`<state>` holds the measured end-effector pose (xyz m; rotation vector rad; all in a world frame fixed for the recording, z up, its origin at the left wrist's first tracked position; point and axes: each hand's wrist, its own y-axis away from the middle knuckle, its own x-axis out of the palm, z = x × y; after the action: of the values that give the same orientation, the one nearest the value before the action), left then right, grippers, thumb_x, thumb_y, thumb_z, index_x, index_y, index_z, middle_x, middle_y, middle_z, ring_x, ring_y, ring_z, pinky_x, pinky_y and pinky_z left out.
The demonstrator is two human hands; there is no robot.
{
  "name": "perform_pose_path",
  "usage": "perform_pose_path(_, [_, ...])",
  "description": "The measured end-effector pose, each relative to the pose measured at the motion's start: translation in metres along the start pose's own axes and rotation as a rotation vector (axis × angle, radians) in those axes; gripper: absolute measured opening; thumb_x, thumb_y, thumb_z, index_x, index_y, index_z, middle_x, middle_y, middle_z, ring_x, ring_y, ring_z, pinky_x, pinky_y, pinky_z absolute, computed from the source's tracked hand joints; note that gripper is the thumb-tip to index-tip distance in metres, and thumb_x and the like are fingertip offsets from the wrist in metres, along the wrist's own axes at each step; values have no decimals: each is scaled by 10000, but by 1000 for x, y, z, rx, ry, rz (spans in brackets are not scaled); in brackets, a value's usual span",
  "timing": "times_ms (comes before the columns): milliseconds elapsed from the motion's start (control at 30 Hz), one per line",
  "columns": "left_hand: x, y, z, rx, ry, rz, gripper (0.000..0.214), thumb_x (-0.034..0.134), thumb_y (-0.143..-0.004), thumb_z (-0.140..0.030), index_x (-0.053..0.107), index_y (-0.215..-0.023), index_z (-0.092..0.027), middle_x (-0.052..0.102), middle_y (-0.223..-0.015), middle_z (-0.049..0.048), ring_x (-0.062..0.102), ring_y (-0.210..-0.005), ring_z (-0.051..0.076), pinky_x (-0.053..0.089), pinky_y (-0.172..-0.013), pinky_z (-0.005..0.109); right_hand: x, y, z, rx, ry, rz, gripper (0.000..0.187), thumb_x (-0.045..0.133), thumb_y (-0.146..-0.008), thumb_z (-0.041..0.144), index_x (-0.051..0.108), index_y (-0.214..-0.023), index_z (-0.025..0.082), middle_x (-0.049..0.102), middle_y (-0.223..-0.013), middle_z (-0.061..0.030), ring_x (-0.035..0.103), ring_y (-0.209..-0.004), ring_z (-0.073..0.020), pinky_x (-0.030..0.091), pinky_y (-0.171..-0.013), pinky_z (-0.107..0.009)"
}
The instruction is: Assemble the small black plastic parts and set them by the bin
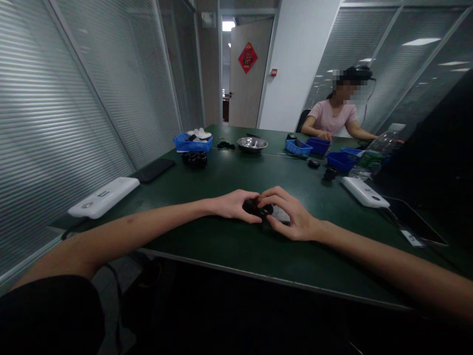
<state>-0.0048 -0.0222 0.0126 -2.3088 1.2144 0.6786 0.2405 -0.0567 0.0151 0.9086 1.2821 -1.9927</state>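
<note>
Between my two hands, just above the green table (pixel 221 246), is a small glossy black part (pixel 265 211) with a rounded, ring-like end; its exact kind does not show. My left hand (pixel 236 204) grips its left side between thumb and fingers. From the right, the curved fingers and thumb of my right hand (pixel 290 214) close on its other end. Fingers hide much of the part. Several similar black parts (pixel 194 159) stand together farther back on the left, and another black part (pixel 330 173) sits at the right.
A metal bowl (pixel 252 144) with small pieces and a filled blue basket (pixel 192 143) stand at the back. Blue bins (pixel 342 160), a plastic bottle (pixel 377 153) and a white power bank (pixel 365 192) are at right. Another white device (pixel 105 197) lies left. A co-worker (pixel 334 116) sits across.
</note>
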Motion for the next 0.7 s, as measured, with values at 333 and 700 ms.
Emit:
perform_pose_path(333, [1, -1, 7, -58, 4, -88, 457, 785, -839, -478, 681, -1152, -162, 623, -958, 22, 544, -858, 166, 405, -750, 289, 0, 6, -7, 38, 7, -37, 232, 594, -909, 165, 570, -1127, 241, 578, -1247, -124, 586, -1145, -294, 546, -950, -487])
perform_pose_path(700, [0, -1, 5, -117, -94, -211, 526, 756, -859, -503, 696, -1237, -143, 657, -957, 33, 466, -717, 131, 341, -642, 263, 2, 4, -17, 214, 16, -122, 237, 625, -1000, 336, 612, -1209, 227, 620, -1142, -101, 626, -940, -240, 577, -812, -419])
